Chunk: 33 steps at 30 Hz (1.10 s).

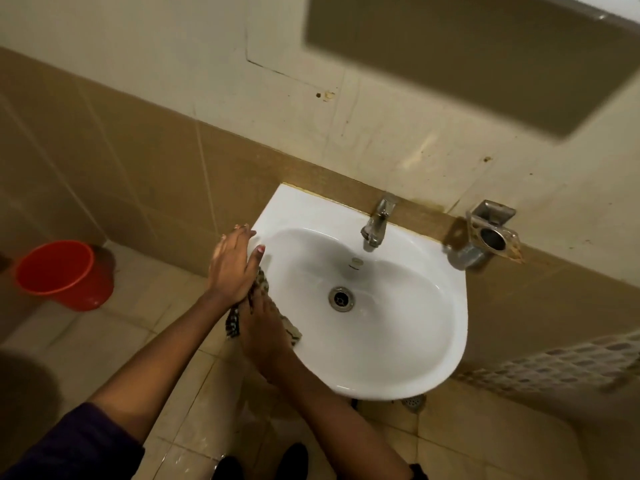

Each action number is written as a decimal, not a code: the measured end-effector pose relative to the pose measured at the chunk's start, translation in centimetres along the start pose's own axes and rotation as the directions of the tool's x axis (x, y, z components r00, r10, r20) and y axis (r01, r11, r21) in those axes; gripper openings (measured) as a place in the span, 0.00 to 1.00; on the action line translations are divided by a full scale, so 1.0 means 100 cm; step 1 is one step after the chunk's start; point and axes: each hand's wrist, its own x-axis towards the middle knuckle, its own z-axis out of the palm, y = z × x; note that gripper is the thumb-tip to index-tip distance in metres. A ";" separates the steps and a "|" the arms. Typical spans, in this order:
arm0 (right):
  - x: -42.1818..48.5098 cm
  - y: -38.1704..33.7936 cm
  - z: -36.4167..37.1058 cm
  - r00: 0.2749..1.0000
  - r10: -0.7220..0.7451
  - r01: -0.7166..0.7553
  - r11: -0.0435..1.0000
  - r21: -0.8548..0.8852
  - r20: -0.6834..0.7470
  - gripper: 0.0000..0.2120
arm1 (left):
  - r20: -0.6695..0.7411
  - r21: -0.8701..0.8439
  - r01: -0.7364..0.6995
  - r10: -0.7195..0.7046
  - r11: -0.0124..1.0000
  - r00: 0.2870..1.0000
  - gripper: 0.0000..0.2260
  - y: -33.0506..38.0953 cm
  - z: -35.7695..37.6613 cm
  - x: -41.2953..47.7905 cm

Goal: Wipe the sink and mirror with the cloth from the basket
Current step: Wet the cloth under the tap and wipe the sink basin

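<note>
A white wall-mounted sink [408, 341] fills the middle of the view, with a metal tap [377, 225] at its back and a drain [341, 298] in the bowl. The mirror [485, 57] hangs on the wall at the upper right. A dark patterned cloth [263, 289] lies over the sink's left rim. My right hand [266, 334] presses down on the cloth. My left hand [232, 265] rests flat on the rim's left edge, fingers stretched out, its heel touching the cloth.
A red bucket [62, 275] stands on the tiled floor at the left. A metal holder [491, 233] is fixed to the wall right of the tap. My shoes [291, 460] are below the sink. A floor drain [414, 401] sits under the basin.
</note>
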 end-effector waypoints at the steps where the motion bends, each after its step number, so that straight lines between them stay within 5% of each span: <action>1: 0.013 -0.002 0.000 1.000 -0.006 0.007 0.999 0.039 -0.016 0.32 | -0.013 -0.015 0.024 -0.025 1.000 1.000 0.29 -0.002 0.000 0.000; 6: 0.074 0.000 -0.008 0.998 -0.009 0.018 0.991 0.134 -0.065 0.41 | -0.097 -0.078 0.083 -0.090 0.993 0.991 0.33 -0.018 0.001 0.001; 12: 0.150 0.032 -0.023 0.994 -0.033 0.033 0.999 -0.004 -0.108 0.26 | -0.155 -0.146 0.151 -0.173 0.978 0.973 0.46 -0.028 0.009 0.002; 19: 0.189 0.094 -0.058 0.949 0.066 -0.075 0.997 -0.017 -0.309 0.23 | -0.086 0.023 0.193 -0.190 0.981 0.978 0.29 -0.014 0.045 0.006; 24: 0.168 0.154 -0.081 0.898 0.173 -0.238 0.964 -0.116 -0.404 0.25 | -0.103 0.098 0.167 -0.157 0.981 0.982 0.28 -0.008 0.060 0.003; 29: 0.119 0.171 -0.073 0.607 0.542 -0.576 0.804 0.147 -0.582 0.26 | -0.080 0.065 0.185 -0.180 0.981 0.980 0.29 -0.005 0.062 0.006; 33: 0.137 0.158 -0.072 0.550 0.656 -0.659 0.721 0.213 -0.517 0.28 | -0.070 0.077 0.115 -0.109 0.990 0.992 0.26 -0.009 0.065 0.008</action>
